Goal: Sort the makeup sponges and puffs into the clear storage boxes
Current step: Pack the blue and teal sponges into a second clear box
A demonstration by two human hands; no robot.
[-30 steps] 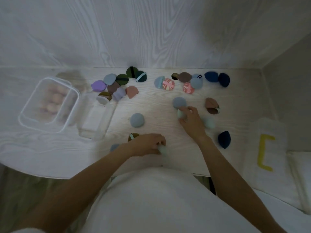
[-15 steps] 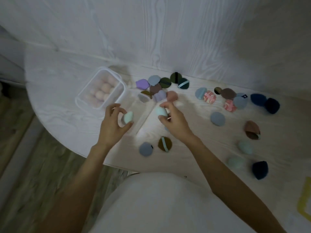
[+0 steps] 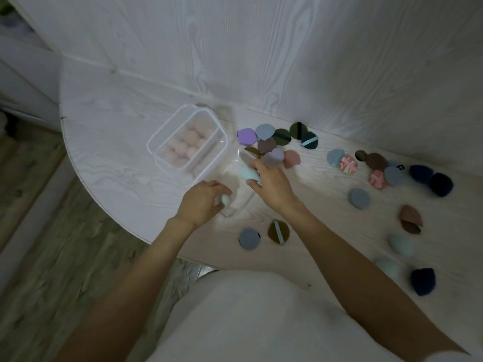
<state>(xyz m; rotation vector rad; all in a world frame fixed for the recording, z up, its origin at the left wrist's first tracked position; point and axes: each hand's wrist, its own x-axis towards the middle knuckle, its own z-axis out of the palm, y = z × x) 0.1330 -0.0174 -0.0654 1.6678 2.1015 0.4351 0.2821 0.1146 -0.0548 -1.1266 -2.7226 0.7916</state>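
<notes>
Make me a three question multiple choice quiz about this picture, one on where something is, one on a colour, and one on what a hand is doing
1. Where does the clear box with the pink sponges stand?
A. left of the cluster of puffs by the wall
B. at the table's right edge
C. on the floor

2. What colour is the sponge in the right hand?
A. dark navy
B. light mint blue
C. pink

3. What is the left hand doing?
A. lying flat and empty on the table
B. holding a small mint sponge in curled fingers
C. lifting the box of pink sponges

Answers:
1. A, the box sits left of the purple puff and its neighbours.
2. B, the mint blue sponge shows between thumb and fingers.
3. B, the small mint sponge peeks from the curled fingers.
</notes>
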